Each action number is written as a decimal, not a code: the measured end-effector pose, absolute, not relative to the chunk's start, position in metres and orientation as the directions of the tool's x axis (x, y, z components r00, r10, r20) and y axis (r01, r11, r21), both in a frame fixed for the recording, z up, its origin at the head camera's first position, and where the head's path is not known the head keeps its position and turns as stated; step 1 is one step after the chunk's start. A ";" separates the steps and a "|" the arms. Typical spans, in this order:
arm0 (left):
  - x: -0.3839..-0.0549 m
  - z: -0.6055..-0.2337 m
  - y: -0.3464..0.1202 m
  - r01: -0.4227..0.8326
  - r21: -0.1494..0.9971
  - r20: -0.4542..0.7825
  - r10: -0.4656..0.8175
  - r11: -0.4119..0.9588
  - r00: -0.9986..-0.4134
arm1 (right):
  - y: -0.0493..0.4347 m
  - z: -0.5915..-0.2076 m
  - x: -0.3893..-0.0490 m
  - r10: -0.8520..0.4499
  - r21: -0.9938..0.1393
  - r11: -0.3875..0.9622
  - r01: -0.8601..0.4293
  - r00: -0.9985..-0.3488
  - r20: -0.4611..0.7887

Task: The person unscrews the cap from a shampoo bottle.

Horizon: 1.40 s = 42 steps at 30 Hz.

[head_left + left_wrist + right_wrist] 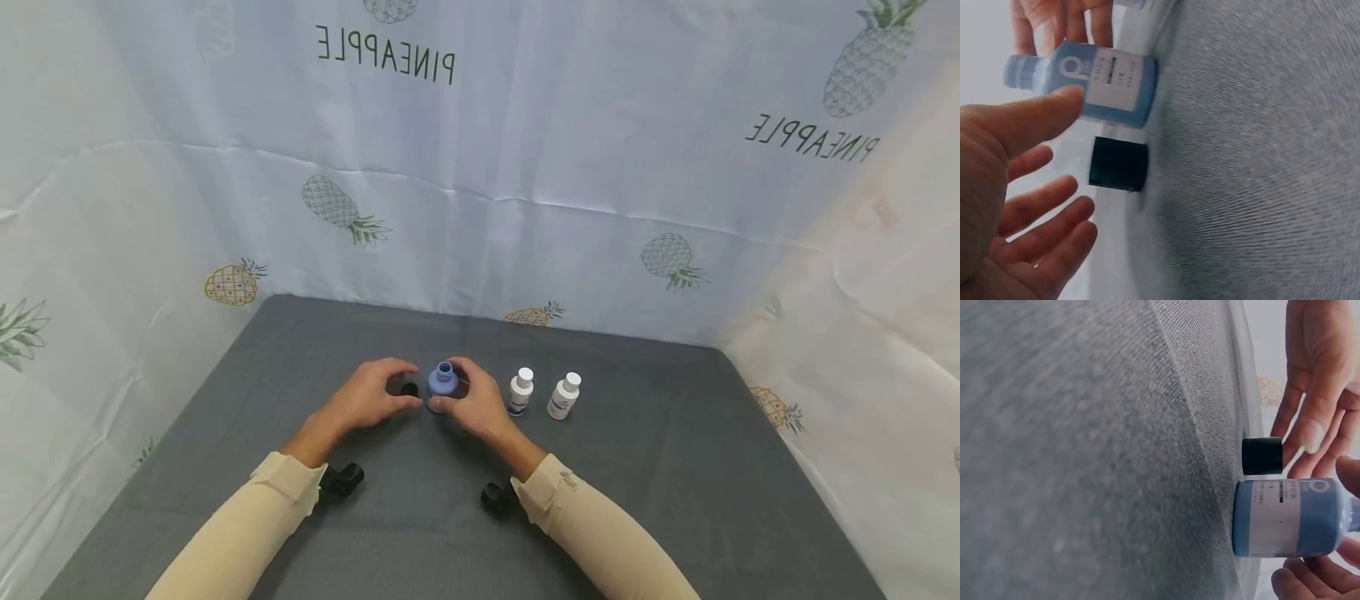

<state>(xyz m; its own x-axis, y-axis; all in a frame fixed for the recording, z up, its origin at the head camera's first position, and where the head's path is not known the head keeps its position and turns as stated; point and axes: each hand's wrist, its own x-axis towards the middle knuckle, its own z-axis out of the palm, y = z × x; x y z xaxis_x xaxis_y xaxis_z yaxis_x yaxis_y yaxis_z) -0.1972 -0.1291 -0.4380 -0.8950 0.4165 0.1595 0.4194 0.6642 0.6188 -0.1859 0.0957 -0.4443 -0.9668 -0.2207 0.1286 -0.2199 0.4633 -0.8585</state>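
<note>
A blue bottle (442, 384) with a bare threaded neck and a pale label stands upright on the grey table. My right hand (477, 402) holds it from the right, thumb in front and fingers on the far side. The black cap (1119, 164) sits on the table just left of the bottle. Around the cap, my left hand (371, 392) is spread with thumb and fingers apart, gripping nothing. Its thumb (1047, 125) overlaps the blue bottle in the left wrist view. In the right wrist view the label (1275, 517) on the bottle faces the camera.
Two white capped bottles stand right of my right hand, a nearer one (521, 392) and one farther right (564, 396). Dark grey cloth (637, 467) covers the table. Pineapple-print curtains (480, 167) hang behind it and along both sides.
</note>
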 end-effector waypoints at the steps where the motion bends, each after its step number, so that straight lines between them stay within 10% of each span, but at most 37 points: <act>1: -0.196 -0.436 -0.130 0.416 0.622 0.159 0.414 0.663 -0.897 | 0.097 -0.443 -0.184 -0.226 -0.859 0.460 -0.224 -0.965 0.131; 42: -0.159 -0.393 -0.087 0.534 0.667 0.331 0.436 0.519 -0.837 | 0.143 -0.397 -0.135 -0.275 -0.837 0.443 -0.322 -0.937 0.216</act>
